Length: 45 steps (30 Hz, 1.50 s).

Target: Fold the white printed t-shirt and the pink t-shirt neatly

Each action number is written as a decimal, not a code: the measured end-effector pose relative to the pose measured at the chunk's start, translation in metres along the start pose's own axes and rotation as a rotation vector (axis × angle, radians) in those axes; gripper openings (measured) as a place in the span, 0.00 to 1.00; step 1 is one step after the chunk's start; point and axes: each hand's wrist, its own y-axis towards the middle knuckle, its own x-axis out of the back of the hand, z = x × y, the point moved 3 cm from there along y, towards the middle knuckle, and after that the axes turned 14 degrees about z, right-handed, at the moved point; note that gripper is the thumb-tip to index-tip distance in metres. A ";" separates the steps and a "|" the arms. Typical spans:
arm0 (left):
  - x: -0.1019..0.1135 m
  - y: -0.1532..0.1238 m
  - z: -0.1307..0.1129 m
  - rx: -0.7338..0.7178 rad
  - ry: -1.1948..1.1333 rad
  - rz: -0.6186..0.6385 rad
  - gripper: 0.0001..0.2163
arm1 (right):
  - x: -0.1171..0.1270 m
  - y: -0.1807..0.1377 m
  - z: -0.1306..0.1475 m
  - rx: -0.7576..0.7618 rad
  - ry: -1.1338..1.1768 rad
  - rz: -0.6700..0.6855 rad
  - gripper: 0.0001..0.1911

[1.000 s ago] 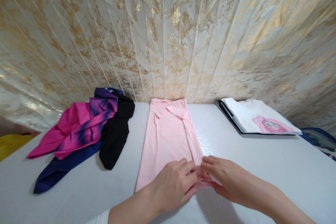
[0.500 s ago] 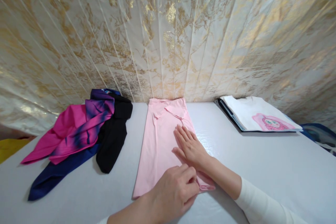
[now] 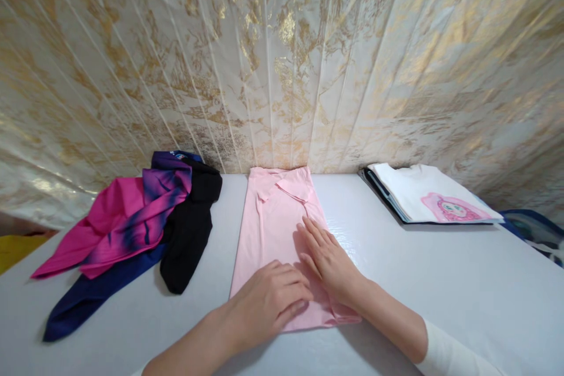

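Note:
A pale pink garment (image 3: pixel 275 220), folded into a long narrow strip, lies on the white table (image 3: pixel 440 282) and reaches back to the wall. My left hand (image 3: pixel 268 299) rests palm down on its near end, fingers loosely curled and slightly apart. Just to the right, my right hand (image 3: pixel 328 255) lies flat on the strip's right edge with its fingers stretched out towards the wall. Neither hand grips the cloth.
A loose heap of magenta, purple, navy and black clothes (image 3: pixel 141 223) lies at the left. A folded stack topped by a white shirt with a pink print (image 3: pixel 429 197) sits at the back right. A gold-veined wall covering (image 3: pixel 282 59) rises behind the table.
My left hand let go of the pinched near right corner and moved left, flat onto the garment. My right hand reached forward along the right edge, then slid back a little towards me.

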 end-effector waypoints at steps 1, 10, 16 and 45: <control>0.001 -0.002 0.004 -0.002 0.008 0.003 0.08 | -0.001 -0.004 0.001 -0.003 -0.006 -0.003 0.26; 0.001 -0.012 0.008 -0.039 0.050 0.018 0.12 | -0.006 -0.017 0.002 -0.062 -0.025 -0.007 0.29; -0.006 -0.007 -0.009 -0.115 0.078 0.099 0.21 | -0.006 -0.015 0.000 -0.071 -0.005 -0.035 0.26; 0.014 -0.027 0.021 0.030 -0.133 -0.173 0.11 | -0.004 -0.025 0.019 0.012 -0.006 0.014 0.29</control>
